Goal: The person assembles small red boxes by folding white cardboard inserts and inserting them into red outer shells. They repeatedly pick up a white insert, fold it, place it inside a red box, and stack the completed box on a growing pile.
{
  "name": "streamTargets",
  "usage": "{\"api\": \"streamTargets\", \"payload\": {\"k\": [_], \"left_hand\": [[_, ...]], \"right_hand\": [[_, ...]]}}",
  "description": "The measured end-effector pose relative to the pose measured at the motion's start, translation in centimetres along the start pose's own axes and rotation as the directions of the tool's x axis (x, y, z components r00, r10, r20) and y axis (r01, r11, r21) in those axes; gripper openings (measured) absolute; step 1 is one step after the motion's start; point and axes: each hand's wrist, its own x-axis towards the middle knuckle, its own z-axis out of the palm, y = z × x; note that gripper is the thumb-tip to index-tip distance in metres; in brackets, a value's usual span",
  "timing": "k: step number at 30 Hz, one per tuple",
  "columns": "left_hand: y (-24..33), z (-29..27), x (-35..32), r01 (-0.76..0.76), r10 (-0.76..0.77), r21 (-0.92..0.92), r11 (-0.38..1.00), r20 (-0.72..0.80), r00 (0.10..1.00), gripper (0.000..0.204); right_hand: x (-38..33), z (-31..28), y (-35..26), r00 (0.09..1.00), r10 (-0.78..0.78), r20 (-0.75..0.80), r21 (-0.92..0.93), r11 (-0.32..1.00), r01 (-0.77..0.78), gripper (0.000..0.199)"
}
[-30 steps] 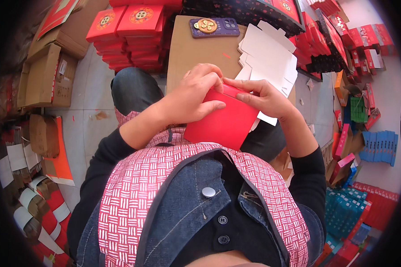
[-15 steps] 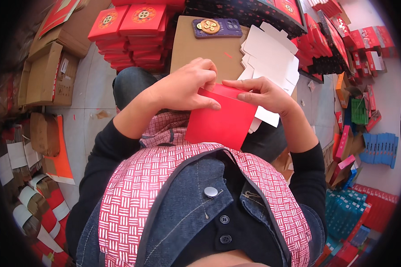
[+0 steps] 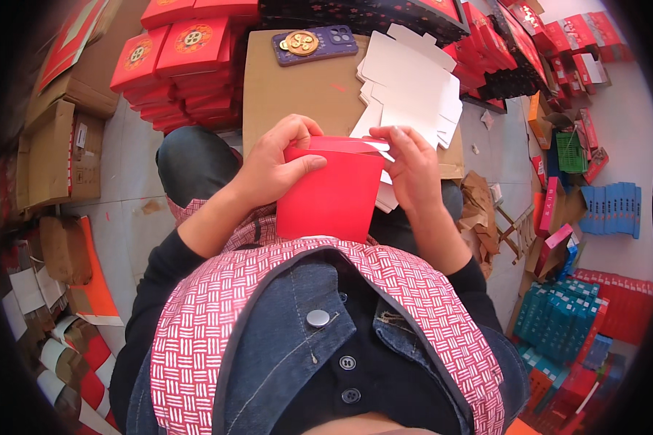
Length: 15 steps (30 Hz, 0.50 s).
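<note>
A red cardboard box (image 3: 330, 196) rests upright against my lap, its plain red side toward me. My left hand (image 3: 279, 156) grips it at the far left corner, thumb on the near side and fingers curled behind. At the right end of the top, my right hand (image 3: 413, 163) has its fingers closed around a thin flap whose white inner face (image 3: 379, 146) shows. The fingertips partly hide that corner. Just beyond the right hand lies a stack of flat white die-cut card sheets (image 3: 406, 80).
A brown cardboard board (image 3: 297, 98) carries the white sheets and a phone in a dark purple case (image 3: 315, 46). Stacked red boxes (image 3: 196, 47) stand at the far left. Crumpled brown paper (image 3: 477, 206) lies by my right knee. Blue boxes (image 3: 611, 210) and a green basket (image 3: 572, 151) are further right.
The right hand has shifted from the top panel to the right corner, where a white-lined flap now sticks out. My left thumb lies higher along the edge. The whole view has shifted slightly.
</note>
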Motion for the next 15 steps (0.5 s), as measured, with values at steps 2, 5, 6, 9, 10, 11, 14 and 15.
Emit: {"api": "streamTargets", "payload": {"k": [2, 5, 6, 9, 10, 11, 14, 15], "left_hand": [[0.3, 0.3, -0.1, 0.003, -0.003, 0.005, 1.000, -0.008, 1.000, 0.028], [0.8, 0.8, -0.1, -0.037, 0.038, 0.047, 0.998, -0.038, 0.999, 0.027], [0.8, 1.0, -0.2, -0.050, 0.052, 0.048, 0.998, -0.038, 0.998, 0.027], [0.7, 1.2, -0.3, -0.082, 0.085, 0.051, 0.995, -0.049, 0.995, 0.027], [0.8, 1.2, -0.3, -0.082, 0.085, 0.052, 0.995, -0.053, 0.995, 0.027], [0.9, 1.3, -0.3, -0.082, 0.085, 0.052, 0.995, -0.056, 0.995, 0.027], [1.1, 2.1, -0.6, -0.005, 0.016, 0.084, 0.996, -0.131, 0.991, 0.027], [1.1, 2.1, -0.6, -0.006, 0.018, 0.087, 0.996, -0.139, 0.990, 0.027]], "right_hand": [[-1.2, -0.2, 1.4, 0.994, -0.089, -0.064, 0.084, 0.992, 0.094, 0.017], [-1.8, 0.2, 2.2, 0.980, -0.144, -0.134, 0.074, 0.985, 0.155, 0.014], [-1.9, 0.2, 2.4, 0.976, -0.157, -0.151, 0.067, 0.983, 0.168, 0.014], [-1.8, -0.3, 2.8, 0.977, -0.164, -0.140, 0.069, 0.982, 0.175, 0.013], [-1.7, -0.4, 3.0, 0.977, -0.160, -0.142, 0.067, 0.983, 0.171, 0.013], [-1.6, -0.5, 3.1, 0.977, -0.156, -0.143, 0.064, 0.984, 0.166, 0.013], [-2.0, 0.2, 4.0, 0.965, -0.221, -0.140, -0.040, 0.975, 0.217, 0.014], [-2.3, 0.4, 4.2, 0.958, -0.255, -0.135, -0.090, 0.966, 0.244, 0.014]]}}
